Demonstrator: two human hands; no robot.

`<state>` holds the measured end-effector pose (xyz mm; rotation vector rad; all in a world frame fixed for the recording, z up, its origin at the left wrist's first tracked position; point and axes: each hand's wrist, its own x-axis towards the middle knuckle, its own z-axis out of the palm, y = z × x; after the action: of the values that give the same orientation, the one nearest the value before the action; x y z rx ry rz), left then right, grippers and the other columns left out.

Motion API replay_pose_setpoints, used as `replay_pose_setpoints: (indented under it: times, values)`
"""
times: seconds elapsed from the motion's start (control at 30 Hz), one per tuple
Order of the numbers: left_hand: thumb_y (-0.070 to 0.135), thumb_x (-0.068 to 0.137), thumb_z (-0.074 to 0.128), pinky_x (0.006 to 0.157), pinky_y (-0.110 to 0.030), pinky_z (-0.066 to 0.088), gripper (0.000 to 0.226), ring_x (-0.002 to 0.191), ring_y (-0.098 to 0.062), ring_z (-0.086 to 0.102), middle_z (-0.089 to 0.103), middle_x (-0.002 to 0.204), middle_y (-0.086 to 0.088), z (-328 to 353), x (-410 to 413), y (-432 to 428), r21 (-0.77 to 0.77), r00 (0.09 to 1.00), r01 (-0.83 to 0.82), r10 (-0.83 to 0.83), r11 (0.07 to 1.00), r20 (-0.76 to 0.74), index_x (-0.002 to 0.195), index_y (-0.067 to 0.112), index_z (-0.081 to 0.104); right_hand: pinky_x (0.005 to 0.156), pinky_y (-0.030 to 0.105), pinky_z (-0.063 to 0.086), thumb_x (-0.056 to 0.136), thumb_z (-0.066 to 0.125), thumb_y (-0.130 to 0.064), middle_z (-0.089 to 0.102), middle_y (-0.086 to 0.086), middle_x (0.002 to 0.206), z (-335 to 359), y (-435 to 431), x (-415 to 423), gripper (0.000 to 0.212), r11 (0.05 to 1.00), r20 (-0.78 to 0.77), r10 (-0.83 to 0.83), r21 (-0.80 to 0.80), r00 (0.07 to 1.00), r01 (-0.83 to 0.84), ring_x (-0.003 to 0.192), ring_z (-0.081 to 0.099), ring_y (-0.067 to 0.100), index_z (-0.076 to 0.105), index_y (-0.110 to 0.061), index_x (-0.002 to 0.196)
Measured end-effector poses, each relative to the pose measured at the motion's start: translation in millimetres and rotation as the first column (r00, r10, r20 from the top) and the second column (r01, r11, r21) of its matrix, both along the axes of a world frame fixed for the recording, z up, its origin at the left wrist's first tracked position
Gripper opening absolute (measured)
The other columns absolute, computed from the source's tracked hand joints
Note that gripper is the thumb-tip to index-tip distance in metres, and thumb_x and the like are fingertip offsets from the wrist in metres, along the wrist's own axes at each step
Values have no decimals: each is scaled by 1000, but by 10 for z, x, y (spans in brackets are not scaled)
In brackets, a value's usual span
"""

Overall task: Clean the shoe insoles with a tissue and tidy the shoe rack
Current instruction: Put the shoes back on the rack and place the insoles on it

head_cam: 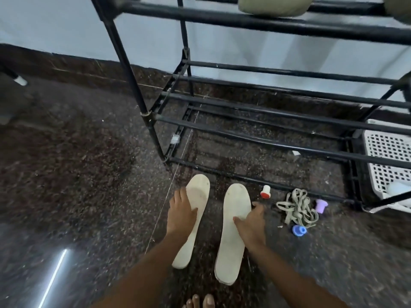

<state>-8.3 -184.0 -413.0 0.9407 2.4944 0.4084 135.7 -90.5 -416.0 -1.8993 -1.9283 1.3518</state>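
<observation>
floor (66, 174): dark speckled polished stone with a thin pale joint line running up to the rack's front-left leg. The widest run of floor lies left of the rack.
wall (55, 25): pale blue and smooth, with a dark stone skirting at its base.
shoe rack (129, 70): black round metal tube with open rail tiers. It stands against the wall, and its lowest front rail is just beyond the insole toes.
basket (387, 152): white perforated plastic, boxy, on the low tier at the right end, cut off by the frame edge.
top tier: olive-grey rounded object (275, 5), only its underside showing; can't tell what it is.
left insole (191, 238): cream, flat, foot-shaped, slightly soiled. It lies on the floor with its toe toward the rack, near the front-left leg.
right insole (231, 236): same material, roughly parallel to the first, with a strip of floor between the two.
left hand (181, 213): on the left insole's outer edge, thumb across the top and fingers wrapped at the rim, holding it.
right hand (251, 223): thumb on the right insole's top, fingers curled at its right edge, pinching it.
laces (297, 207): flat beige tangle on the floor, right of the right hand and in front of the rail.
small parts: red-and-white cap (265, 192) is near the right insole's toe. The purple piece (321, 205) and blue piece (299, 230) sit beside the laces.
toes (200, 302): bare, at the bottom edge.
</observation>
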Motion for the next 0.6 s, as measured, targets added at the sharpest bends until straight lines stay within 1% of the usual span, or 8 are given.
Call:
replay_pose_setpoints:
  times: [0.07, 0.1, 0.2, 0.3, 0.37, 0.43, 0.53, 0.6]
  values:
    - [19, 93, 55, 108, -35, 29, 70, 137, -29, 26, 22, 148, -11, 105, 63, -21, -37, 988, -111, 115, 993, 107, 145, 5, 11, 94, 40, 44, 74, 68, -5, 45, 15, 127, 18, 16, 24, 63, 996, 53, -27, -88, 998, 31, 118, 46, 32, 33, -7, 126]
    - [19, 93, 55, 108, -36, 29, 73, 138, -31, 25, 20, 149, -13, 141, 81, -41, -82, 979, -135, 146, 987, 141, 146, 4, 7, 92, 39, 45, 74, 68, -4, 47, 16, 126, 21, 7, 48, 64, 991, 76, -37, -126, 996, 47, 116, 47, 33, 32, -6, 127]
    - [18, 92, 58, 107, -36, 30, 76, 137, -32, 26, 20, 148, -15, 181, 68, -54, -177, 971, -135, 166, 975, 171, 146, 2, 7, 90, 37, 47, 76, 66, -4, 49, 16, 125, 32, -27, 106, 65, 982, 113, -43, -180, 993, 63, 115, 49, 33, 30, -7, 130]
    - [13, 87, 64, 108, -36, 30, 73, 134, -33, 31, 27, 145, -17, 145, 36, -41, -203, 954, -178, 219, 963, 204, 142, 1, 18, 89, 37, 48, 79, 63, -8, 51, 15, 124, 6, 5, 114, 56, 980, 157, -66, -174, 985, 93, 114, 50, 33, 34, -8, 127]
    - [11, 82, 70, 106, -38, 34, 71, 130, -34, 38, 34, 141, -19, 113, 18, -51, -195, 939, -213, 256, 957, 229, 137, -1, 27, 84, 37, 50, 78, 61, -8, 56, 14, 118, -30, 7, 112, 43, 984, 178, -49, -160, 983, 78, 109, 54, 31, 44, -8, 118]
    - [10, 78, 73, 100, -42, 40, 70, 125, -36, 43, 39, 138, -19, 82, -3, -60, -194, 910, -269, 315, 943, 271, 134, -1, 32, 79, 35, 53, 77, 60, -8, 61, 14, 111, -48, 8, 96, 33, 985, 183, -42, -157, 982, 71, 101, 59, 30, 55, -8, 110]
    - [13, 78, 74, 93, -45, 47, 55, 114, -35, 55, 54, 127, -18, 81, -34, -84, -200, 878, -310, 360, 929, 314, 124, 1, 46, 71, 30, 50, 78, 58, -6, 65, 14, 104, -31, -11, 84, 24, 984, 173, -62, -154, 983, 89, 93, 62, 29, 62, -7, 101]
    - [12, 80, 72, 90, -44, 50, 45, 107, -34, 60, 62, 119, -18, 96, -53, -96, -174, 871, -316, 358, 933, 336, 120, 0, 55, 66, 27, 44, 77, 60, -6, 66, 15, 98, -5, -18, 89, 11, 982, 140, -100, -143, 985, 120, 88, 62, 27, 64, -9, 86]
